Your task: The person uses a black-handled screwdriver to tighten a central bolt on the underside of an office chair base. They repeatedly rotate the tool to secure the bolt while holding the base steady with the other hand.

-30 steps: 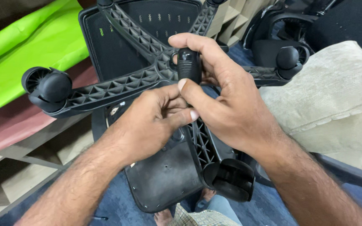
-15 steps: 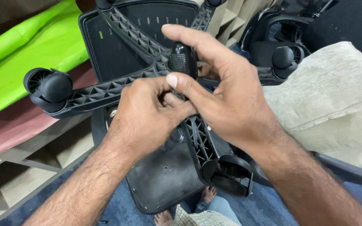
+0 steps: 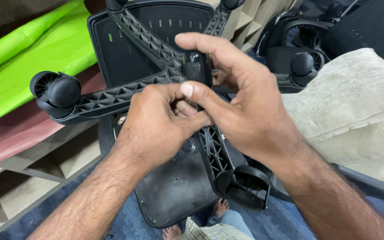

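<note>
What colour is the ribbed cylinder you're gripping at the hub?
Black, like the chair base around it; the head view shows the cylinder best.

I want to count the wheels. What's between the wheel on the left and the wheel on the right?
In the head view, both hands holding a black cylinder at the base's middle.

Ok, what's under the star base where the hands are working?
Under the star base lies the black seat underside. Both hands, left and right, cover the hub, so its joint can't be seen.

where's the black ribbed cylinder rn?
Head view, upper centre: the black ribbed cylinder stands at the hub of the star-shaped chair base, pinched by the right hand, with the left hand just below it.
</note>
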